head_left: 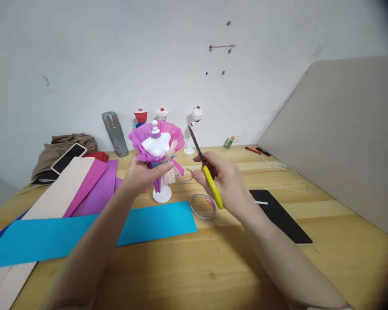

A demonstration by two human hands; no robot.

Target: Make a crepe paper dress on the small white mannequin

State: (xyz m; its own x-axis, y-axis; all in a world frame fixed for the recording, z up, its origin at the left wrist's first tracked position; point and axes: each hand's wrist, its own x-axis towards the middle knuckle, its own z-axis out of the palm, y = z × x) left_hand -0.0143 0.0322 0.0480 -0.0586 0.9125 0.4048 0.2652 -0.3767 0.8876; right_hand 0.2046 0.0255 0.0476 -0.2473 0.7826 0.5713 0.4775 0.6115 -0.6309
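Note:
A small white dress form [157, 145] stands on a round white base, wearing a ruffled collar [173, 132] of purple and pink paper, with pale and pink strips hanging at its waist. My left hand [148, 172] is closed around the form's waist, thumb across the front. To the right, my right hand [221, 176] holds yellow-handled scissors [210, 181], whose dark blades point up and away, apart from the form. The scissor blades look closed. Under the hands lie a roll of tape [203, 206] and a blue paper strip [158, 223].
Pale, pink and purple paper sheets [95, 189] lie at left, beside a phone [69, 157] and brown cloth [64, 146]. A flask [115, 134] and several other dress forms [197, 114] stand near the wall. At right are a black board [281, 215] and a glue stick [230, 142].

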